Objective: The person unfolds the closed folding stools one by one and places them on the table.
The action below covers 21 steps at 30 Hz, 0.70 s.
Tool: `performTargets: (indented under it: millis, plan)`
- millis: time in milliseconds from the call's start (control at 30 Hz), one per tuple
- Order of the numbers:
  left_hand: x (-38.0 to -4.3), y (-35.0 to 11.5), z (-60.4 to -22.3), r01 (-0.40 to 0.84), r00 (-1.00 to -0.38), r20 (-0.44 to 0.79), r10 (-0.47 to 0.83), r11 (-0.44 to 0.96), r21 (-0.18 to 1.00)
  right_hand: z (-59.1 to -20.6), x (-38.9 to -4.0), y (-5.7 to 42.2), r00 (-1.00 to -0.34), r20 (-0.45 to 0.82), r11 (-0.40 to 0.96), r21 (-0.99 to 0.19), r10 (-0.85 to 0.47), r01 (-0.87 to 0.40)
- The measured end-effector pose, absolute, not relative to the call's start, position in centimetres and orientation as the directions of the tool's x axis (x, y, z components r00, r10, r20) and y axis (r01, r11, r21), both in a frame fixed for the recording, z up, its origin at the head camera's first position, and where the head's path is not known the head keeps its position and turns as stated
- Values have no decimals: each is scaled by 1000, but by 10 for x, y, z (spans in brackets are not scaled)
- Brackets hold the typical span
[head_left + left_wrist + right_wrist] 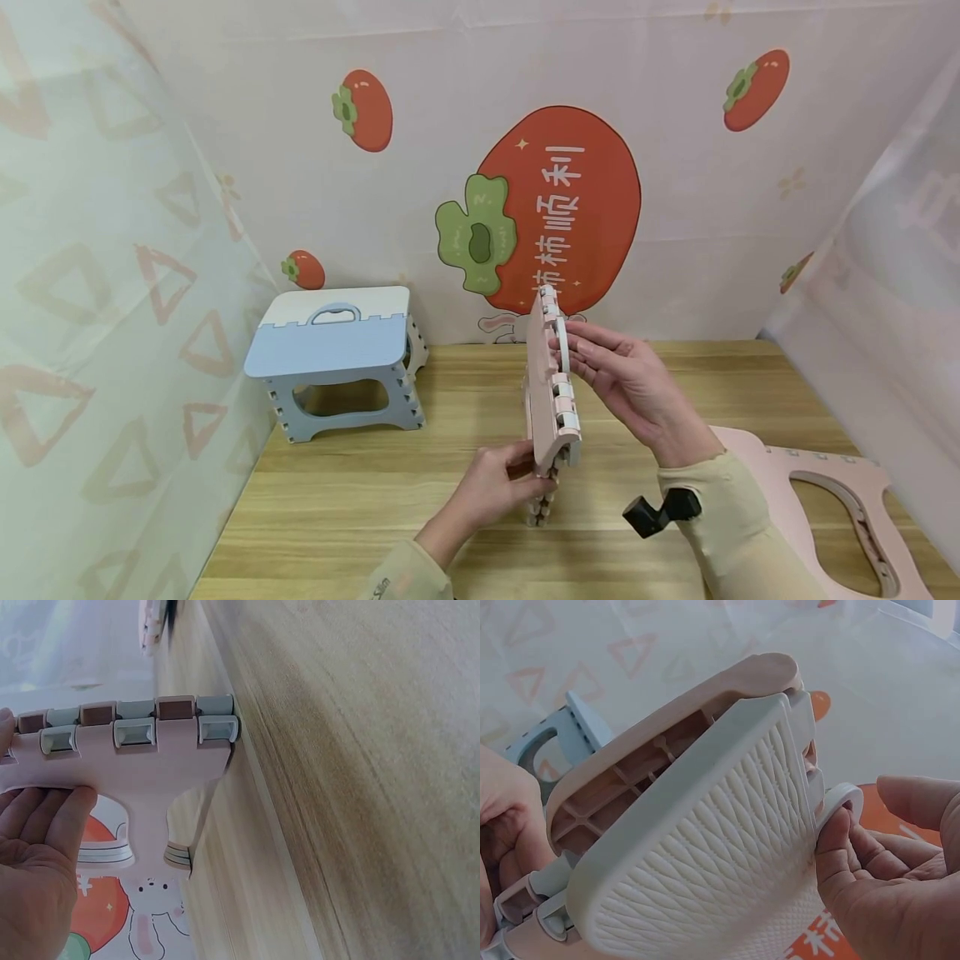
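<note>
Above the table, a pink-and-white folding stool stands on edge, its seat halves folded back to back. My left hand grips its lower pink leg panel, with fingers tucked through the cut-out and the thumb at the hinged edge. Hooked through the white carry handle at the seat's fold are the fingers of my right hand; the thumb is raised off it. A ribbed white seat half faces the right wrist camera, with pink ribbing showing behind it.
A blue-and-white folding stool stands unfolded at the back left of the wooden table. To the right, partly behind my right sleeve, lies another pink folding stool. A persimmon-printed cloth hangs behind the table, with cloth walls at both sides.
</note>
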<state>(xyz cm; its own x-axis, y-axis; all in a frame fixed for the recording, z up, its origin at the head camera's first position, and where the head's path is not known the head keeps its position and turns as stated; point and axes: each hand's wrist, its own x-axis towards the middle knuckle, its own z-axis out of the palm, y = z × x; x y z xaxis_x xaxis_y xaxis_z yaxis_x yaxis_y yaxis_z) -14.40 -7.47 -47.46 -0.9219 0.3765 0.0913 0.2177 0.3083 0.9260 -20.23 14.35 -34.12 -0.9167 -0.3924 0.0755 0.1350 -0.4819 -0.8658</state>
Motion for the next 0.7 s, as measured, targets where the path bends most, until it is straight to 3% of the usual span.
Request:
performTargets:
  millis: [700]
  plan:
    - [-144, -78, -480, 229, -927, 110, 358, 312, 922, -342, -202, 134, -887, 124, -481, -869, -445, 120]
